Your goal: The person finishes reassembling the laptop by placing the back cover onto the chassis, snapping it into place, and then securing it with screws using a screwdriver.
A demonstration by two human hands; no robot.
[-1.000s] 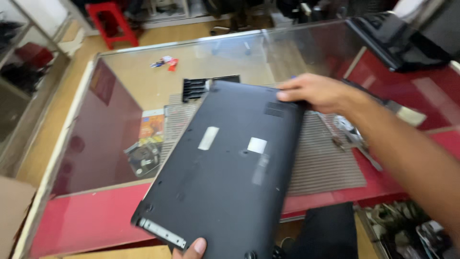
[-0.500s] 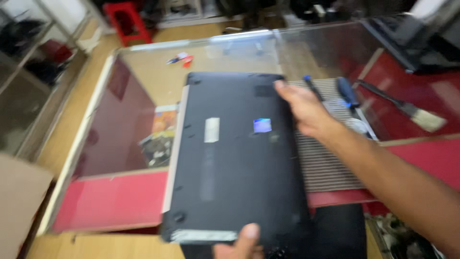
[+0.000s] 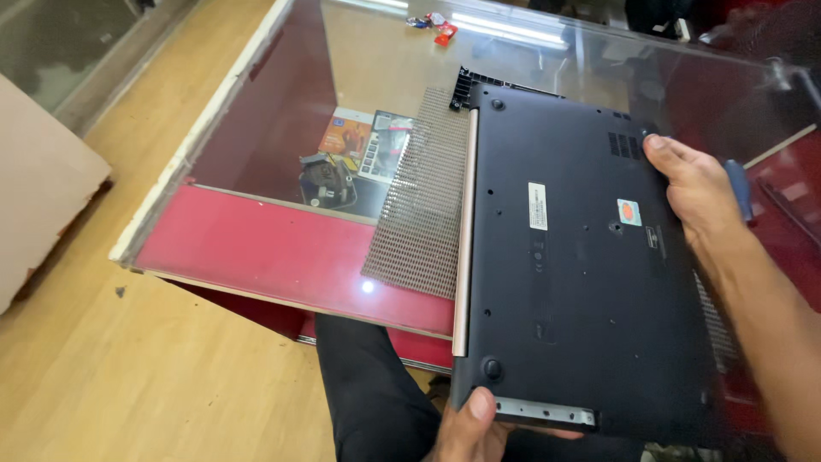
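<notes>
Two hands held the laptop [image 3: 590, 257], which lay bottom-up, its dark underside with rubber feet, vents and small stickers facing the ceiling. The left hand [image 3: 475, 428] had its grip pinched on the near corner, thumb pressed on top beside a rubber foot and the silver hinge strip, the other fingers hidden under the laptop. The right hand [image 3: 697, 192] had its fingers spread and curled over the laptop's far right edge, near the vents.

The laptop rested partly on a grey mesh mat [image 3: 423, 205] that covered the glass worktop [image 3: 256, 154]; its near end hung past the worktop's red front edge, over the person's dark trouser leg [image 3: 376, 402].

I judged the laptop stiff and moderately heavy, with a smooth shell that could slip; the screen side underneath seemed the fragile part. Taking it by opposite edges, as the hands did, looked the soundest hold.

Its long axis ran from the person away toward the far side of the worktop, tilted slightly left. The hinge end pointed back at the person.
</notes>
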